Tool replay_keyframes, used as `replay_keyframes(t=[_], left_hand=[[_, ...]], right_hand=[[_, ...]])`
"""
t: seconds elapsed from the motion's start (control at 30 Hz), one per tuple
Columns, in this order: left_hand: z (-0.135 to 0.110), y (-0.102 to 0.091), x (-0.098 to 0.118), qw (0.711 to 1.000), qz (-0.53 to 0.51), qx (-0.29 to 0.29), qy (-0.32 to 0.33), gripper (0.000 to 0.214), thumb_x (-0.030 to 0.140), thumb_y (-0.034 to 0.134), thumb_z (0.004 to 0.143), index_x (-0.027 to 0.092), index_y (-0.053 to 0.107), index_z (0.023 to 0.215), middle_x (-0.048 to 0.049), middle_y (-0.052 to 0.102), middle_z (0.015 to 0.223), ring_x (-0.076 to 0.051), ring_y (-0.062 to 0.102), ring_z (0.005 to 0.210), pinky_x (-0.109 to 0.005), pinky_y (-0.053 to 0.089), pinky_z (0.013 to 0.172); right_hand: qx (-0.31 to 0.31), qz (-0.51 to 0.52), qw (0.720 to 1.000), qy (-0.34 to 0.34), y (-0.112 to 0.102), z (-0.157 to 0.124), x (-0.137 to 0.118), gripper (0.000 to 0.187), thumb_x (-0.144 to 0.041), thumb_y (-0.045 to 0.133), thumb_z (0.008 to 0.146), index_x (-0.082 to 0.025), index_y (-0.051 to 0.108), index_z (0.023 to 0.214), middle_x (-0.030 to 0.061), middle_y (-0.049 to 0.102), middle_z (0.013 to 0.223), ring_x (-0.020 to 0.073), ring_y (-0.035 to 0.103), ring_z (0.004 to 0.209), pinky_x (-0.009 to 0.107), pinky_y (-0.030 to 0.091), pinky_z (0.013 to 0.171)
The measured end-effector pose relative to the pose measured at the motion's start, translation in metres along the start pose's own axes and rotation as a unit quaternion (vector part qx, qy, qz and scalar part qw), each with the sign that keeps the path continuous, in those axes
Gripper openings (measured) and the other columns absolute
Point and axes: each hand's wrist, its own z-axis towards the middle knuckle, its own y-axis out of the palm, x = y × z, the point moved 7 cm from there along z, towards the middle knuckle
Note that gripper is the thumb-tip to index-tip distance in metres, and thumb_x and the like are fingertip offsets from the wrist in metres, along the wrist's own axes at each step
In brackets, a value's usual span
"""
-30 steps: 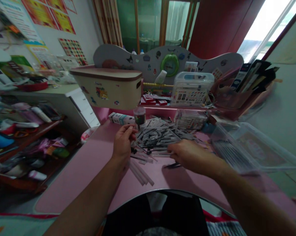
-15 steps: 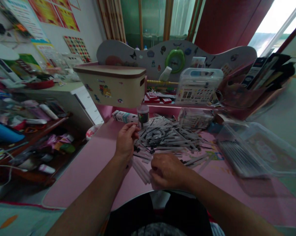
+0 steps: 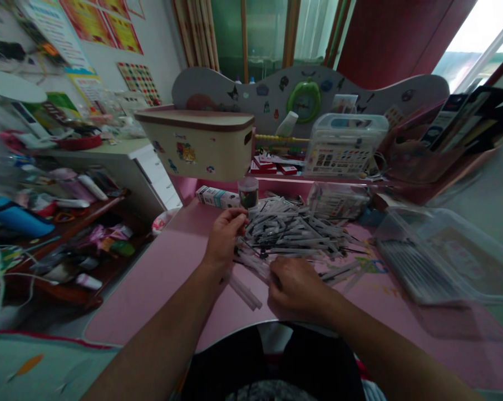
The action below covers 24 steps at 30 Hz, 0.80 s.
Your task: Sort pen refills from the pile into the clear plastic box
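Observation:
A heap of several grey-and-white pens [image 3: 295,231] lies on the pink desk [image 3: 172,267]. My left hand [image 3: 225,236] rests at the heap's left edge, fingers curled in a pinch on something I cannot make out. My right hand [image 3: 295,287] lies knuckles-up near the desk's front edge, fingers closed over pens at the heap's near side. A few white pen barrels [image 3: 243,291] lie side by side between my two hands. A small dark-lidded jar [image 3: 248,193] stands just behind my left hand.
A clear plastic box [image 3: 439,256] with pens in it lies at the right. A cream storage box [image 3: 199,143], a small carton [image 3: 217,196], a clear case [image 3: 344,146] and a rack of books [image 3: 455,131] line the back. Cluttered shelves [image 3: 59,223] stand to the left.
My right hand pulled back from the heap's right side toward the desk's front edge and closed near the white barrels. My left hand stayed at the heap's left edge. The view shifted slightly.

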Motion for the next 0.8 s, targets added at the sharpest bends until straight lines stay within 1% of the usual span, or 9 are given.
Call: replay_keyframes(t=[0.1, 0.23, 0.3, 0.4, 0.47, 0.53, 0.6, 0.67, 0.8], left_hand=[[-0.010, 0.014, 0.017, 0.979, 0.151, -0.083, 0.107, 0.015, 0.029, 0.064, 0.082, 0.018, 0.070, 0.091, -0.0034, 0.070, 0.086, -0.017, 0.062, 0.079, -0.030, 0.049, 0.075], [-0.036, 0.044, 0.035, 0.834, 0.394, -0.215, 0.320, 0.025, 0.030, 0.067, 0.082, 0.022, 0.071, 0.106, -0.0074, 0.070, 0.119, -0.029, 0.052, 0.120, -0.051, 0.032, 0.108], [-0.043, 0.050, 0.034, 0.768, 0.475, -0.223, 0.367, 0.034, 0.031, 0.070, 0.081, 0.025, 0.069, 0.114, -0.0073, 0.068, 0.126, -0.033, 0.044, 0.131, -0.061, 0.017, 0.113], [-0.041, 0.048, 0.031, 0.724, 0.544, -0.192, 0.379, 0.026, 0.022, 0.063, 0.086, 0.028, 0.070, 0.110, -0.0053, 0.073, 0.115, -0.033, 0.045, 0.132, -0.066, -0.001, 0.114], [-0.035, 0.044, 0.030, 0.733, 0.549, -0.172, 0.362, 0.022, 0.016, 0.056, 0.089, 0.026, 0.071, 0.102, -0.0044, 0.076, 0.103, -0.030, 0.055, 0.123, -0.065, 0.000, 0.115], [-0.027, 0.037, 0.030, 0.769, 0.531, -0.145, 0.325, 0.020, 0.018, 0.050, 0.091, 0.023, 0.069, 0.096, -0.0051, 0.075, 0.098, -0.026, 0.063, 0.107, -0.061, 0.010, 0.115], [-0.018, 0.027, 0.032, 0.820, 0.491, -0.108, 0.272, 0.021, 0.025, 0.046, 0.094, 0.020, 0.067, 0.092, -0.0056, 0.073, 0.093, -0.023, 0.065, 0.090, -0.052, 0.032, 0.107], [-0.013, 0.019, 0.031, 0.867, 0.441, -0.077, 0.219, 0.025, 0.031, 0.043, 0.095, 0.019, 0.064, 0.088, -0.0037, 0.069, 0.083, -0.020, 0.063, 0.078, -0.038, 0.046, 0.086], [-0.014, 0.015, 0.031, 0.907, 0.381, -0.053, 0.172, 0.024, 0.035, 0.043, 0.096, 0.020, 0.061, 0.089, 0.0005, 0.061, 0.073, -0.017, 0.058, 0.069, -0.027, 0.041, 0.065]], right_hand=[[0.058, 0.042, 0.997, 0.035, -0.017, 0.005, 0.021, 0.009, -0.020, 0.055, 0.075, -0.016, 0.062, 0.073, 0.0070, 0.065, 0.075, 0.0165, 0.054, 0.066, 0.028, 0.026, 0.059], [0.137, 0.131, 0.981, 0.041, -0.035, 0.010, 0.042, 0.006, -0.017, 0.055, 0.073, -0.016, 0.055, 0.068, 0.0018, 0.057, 0.066, 0.0127, 0.047, 0.061, 0.025, 0.028, 0.059], [0.171, 0.184, 0.967, 0.042, -0.040, 0.011, 0.048, 0.009, -0.017, 0.055, 0.074, -0.017, 0.052, 0.066, -0.0006, 0.052, 0.062, 0.0112, 0.045, 0.058, 0.024, 0.030, 0.058], [0.184, 0.280, 0.941, 0.045, -0.038, 0.011, 0.053, 0.009, -0.022, 0.054, 0.079, -0.017, 0.055, 0.072, -0.0018, 0.052, 0.064, 0.0107, 0.046, 0.058, 0.022, 0.032, 0.057], [0.177, 0.338, 0.923, 0.043, -0.035, 0.010, 0.054, 0.013, -0.028, 0.053, 0.083, -0.017, 0.060, 0.085, -0.0017, 0.054, 0.068, 0.0113, 0.048, 0.060, 0.022, 0.035, 0.058], [0.166, 0.350, 0.921, 0.037, -0.032, 0.009, 0.050, 0.016, -0.028, 0.052, 0.084, -0.016, 0.061, 0.092, -0.0013, 0.054, 0.071, 0.0118, 0.049, 0.063, 0.022, 0.036, 0.059], [0.142, 0.289, 0.946, 0.029, -0.029, 0.008, 0.042, 0.010, -0.022, 0.054, 0.081, -0.016, 0.061, 0.085, 0.0001, 0.055, 0.073, 0.0123, 0.050, 0.066, 0.023, 0.036, 0.062], [0.110, 0.181, 0.977, 0.033, -0.023, 0.007, 0.032, 0.005, -0.018, 0.056, 0.078, -0.016, 0.060, 0.075, 0.0023, 0.058, 0.077, 0.0132, 0.051, 0.070, 0.024, 0.035, 0.065], [0.035, 0.022, 0.997, 0.063, -0.011, 0.004, 0.019, 0.014, -0.020, 0.055, 0.084, -0.016, 0.066, 0.076, 0.0056, 0.064, 0.084, 0.0156, 0.055, 0.074, 0.028, 0.032, 0.066]])
